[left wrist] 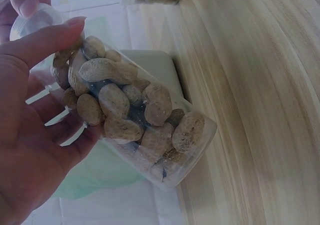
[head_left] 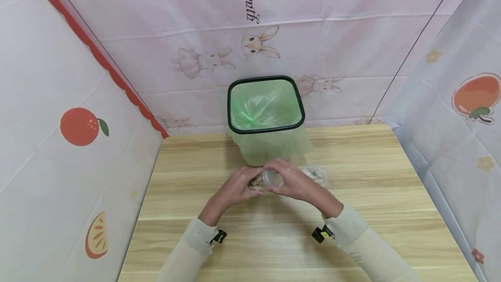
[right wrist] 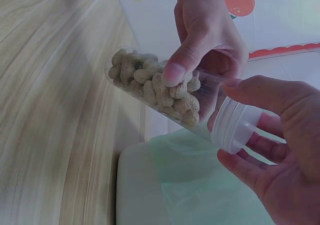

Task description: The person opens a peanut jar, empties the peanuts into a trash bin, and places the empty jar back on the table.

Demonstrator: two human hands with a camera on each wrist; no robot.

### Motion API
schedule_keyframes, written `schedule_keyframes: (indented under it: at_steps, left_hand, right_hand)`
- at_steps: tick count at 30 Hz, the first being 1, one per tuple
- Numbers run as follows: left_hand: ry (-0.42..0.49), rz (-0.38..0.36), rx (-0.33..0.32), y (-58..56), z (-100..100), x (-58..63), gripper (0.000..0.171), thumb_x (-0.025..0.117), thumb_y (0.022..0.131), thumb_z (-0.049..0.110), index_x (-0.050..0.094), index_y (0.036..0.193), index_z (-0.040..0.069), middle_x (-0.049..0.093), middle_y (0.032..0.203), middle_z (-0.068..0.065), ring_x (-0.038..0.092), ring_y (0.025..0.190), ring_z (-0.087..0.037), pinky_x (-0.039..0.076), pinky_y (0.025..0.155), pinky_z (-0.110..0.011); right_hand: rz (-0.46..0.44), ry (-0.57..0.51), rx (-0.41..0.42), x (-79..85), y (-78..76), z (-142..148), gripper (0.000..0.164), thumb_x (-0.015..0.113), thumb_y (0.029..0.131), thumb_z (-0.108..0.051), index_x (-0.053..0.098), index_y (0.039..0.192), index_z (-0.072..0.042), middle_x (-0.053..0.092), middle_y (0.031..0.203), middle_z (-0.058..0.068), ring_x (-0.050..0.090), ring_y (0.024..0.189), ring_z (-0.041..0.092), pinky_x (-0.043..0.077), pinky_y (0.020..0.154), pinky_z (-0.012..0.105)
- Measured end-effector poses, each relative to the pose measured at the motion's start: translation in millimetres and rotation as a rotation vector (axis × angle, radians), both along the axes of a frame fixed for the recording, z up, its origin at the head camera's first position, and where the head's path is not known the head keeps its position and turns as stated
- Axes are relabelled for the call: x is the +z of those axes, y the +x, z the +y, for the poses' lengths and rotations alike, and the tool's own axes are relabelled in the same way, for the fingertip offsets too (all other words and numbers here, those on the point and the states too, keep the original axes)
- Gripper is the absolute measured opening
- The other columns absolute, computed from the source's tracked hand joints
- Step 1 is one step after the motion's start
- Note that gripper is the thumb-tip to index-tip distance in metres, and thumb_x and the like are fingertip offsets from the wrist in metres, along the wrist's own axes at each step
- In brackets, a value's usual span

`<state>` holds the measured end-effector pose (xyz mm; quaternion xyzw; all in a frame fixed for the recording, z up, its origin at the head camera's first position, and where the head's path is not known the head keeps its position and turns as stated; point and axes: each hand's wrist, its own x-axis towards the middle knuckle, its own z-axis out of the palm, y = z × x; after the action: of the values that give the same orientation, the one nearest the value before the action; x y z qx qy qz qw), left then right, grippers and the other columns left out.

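My left hand (head_left: 237, 186) grips a clear plastic jar (left wrist: 145, 115) of unshelled peanuts (left wrist: 114, 101) around its upper part, and the jar leans over the table. On the jar's mouth is a whitish translucent screw lid (right wrist: 236, 127), which my right hand (head_left: 291, 182) holds between thumb and fingers. In the right wrist view the left thumb lies along the jar's side, while the right fingers curl around the lid's rim. A second clear jar (head_left: 315, 175) with pale peanuts inside stands just right of my right hand.
Behind the hands stands a bin with a black rim (head_left: 266, 131), lined with a green plastic bag (head_left: 270, 103) that hangs over its front. The wooden table (head_left: 270, 243) ends at a printed curtain (head_left: 195, 25) at the back, with more curtain on both sides.
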<state>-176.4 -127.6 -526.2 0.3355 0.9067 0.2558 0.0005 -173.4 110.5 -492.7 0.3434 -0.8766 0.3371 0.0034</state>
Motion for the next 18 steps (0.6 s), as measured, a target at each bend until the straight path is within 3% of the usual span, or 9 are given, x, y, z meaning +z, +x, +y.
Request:
schedule_keyframes:
  at_steps: [6, 12, 18]
  left_hand:
    - [-0.002, 0.012, 0.011, 0.6, -0.3, 0.8, 0.066, 0.092, 0.078, 0.027, 0.066, 0.137, 0.011, 0.075, 0.125, -0.006, 0.069, 0.105, -0.02, 0.058, 0.089, -0.037]
    - [0.006, 0.051, 0.038, 1.3, 2.1, 0.4, 0.061, 0.093, 0.077, 0.026, 0.068, 0.132, 0.013, 0.076, 0.122, -0.002, 0.068, 0.101, -0.019, 0.057, 0.086, -0.036]
    - [-0.009, 0.077, 0.054, 1.4, 3.7, -2.2, 0.06, 0.093, 0.077, 0.023, 0.067, 0.13, 0.015, 0.076, 0.119, 0.0, 0.067, 0.099, -0.018, 0.057, 0.084, -0.035]
  right_hand:
    - [-0.011, -0.019, -0.01, 0.4, -0.3, -0.6, 0.072, 0.092, 0.078, -0.025, 0.06, 0.139, -0.006, 0.064, 0.134, 0.012, 0.064, 0.121, 0.028, 0.059, 0.095, 0.045]
    - [-0.141, -0.015, -0.153, 2.9, -0.7, -3.5, 0.081, 0.085, 0.083, -0.047, 0.055, 0.144, -0.003, 0.065, 0.135, 0.017, 0.068, 0.115, 0.03, 0.059, 0.092, 0.046]
    - [-0.216, 0.0, -0.257, 5.0, -1.6, -8.0, 0.078, 0.084, 0.083, -0.052, 0.063, 0.136, 0.0, 0.072, 0.119, 0.015, 0.07, 0.102, 0.024, 0.06, 0.08, 0.037]
